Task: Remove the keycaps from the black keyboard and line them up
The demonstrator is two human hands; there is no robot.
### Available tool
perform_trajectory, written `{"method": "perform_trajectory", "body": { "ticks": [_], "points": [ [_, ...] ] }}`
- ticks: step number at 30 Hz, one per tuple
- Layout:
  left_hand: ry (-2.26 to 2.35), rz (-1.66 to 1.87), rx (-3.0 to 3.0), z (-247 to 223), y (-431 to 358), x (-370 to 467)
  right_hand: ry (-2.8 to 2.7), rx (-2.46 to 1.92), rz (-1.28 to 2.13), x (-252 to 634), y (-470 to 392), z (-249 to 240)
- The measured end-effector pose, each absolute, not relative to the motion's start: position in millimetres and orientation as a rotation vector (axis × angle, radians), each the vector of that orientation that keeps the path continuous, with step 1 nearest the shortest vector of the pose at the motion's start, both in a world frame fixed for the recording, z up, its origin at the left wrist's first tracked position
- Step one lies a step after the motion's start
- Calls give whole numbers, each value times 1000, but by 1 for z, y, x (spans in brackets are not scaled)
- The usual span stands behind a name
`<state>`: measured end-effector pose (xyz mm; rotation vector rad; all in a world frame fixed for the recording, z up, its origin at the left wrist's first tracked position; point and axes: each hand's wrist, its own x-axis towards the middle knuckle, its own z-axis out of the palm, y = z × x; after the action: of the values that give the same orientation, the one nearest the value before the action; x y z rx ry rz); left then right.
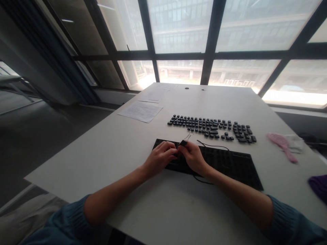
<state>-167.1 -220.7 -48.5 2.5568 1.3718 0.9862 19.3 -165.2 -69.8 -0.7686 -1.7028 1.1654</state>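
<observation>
A black keyboard [224, 163] with its keycaps off lies across the table before me. My right hand [192, 156] is closed around the black handle of a keycap puller [183, 143], whose thin wire prongs point away from me. Over the keyboard's left half, my left hand [162, 154] has its fingers bent and drawn together, touching the right fingertips. Whatever sits between the left fingertips is too small and dark to make out. Beyond the keyboard, loose black keycaps [213, 128] are laid out in rows on the table.
The white table [102, 153] reaches to the windows. Printed sheets [141, 111] lie at the back left. A pink hairbrush [282, 144] rests on the right beside a white packet or tissue [295, 143]. A purple cloth [319, 185] is at the right edge. A black cable [214, 146] loops behind the keyboard.
</observation>
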Motion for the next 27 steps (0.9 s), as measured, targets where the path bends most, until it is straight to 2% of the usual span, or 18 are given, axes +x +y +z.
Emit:
{"method": "perform_trajectory", "body": {
  "ticks": [4, 8, 16, 27],
  "points": [
    [1478, 1144, 2325, -29, -209, -172, -1680, -789, 1163, 17, -164, -73],
    [1607, 1156, 2110, -14, -157, -173, -1694, -773, 1193, 16, -164, -74],
    [1761, 749, 2173, -42, -52, -150, -1743, -732, 1203, 18, -165, -71],
    [1806, 585, 2303, -57, -34, -137, -1782, -684, 1212, 19, -165, -66]
  ]
}}
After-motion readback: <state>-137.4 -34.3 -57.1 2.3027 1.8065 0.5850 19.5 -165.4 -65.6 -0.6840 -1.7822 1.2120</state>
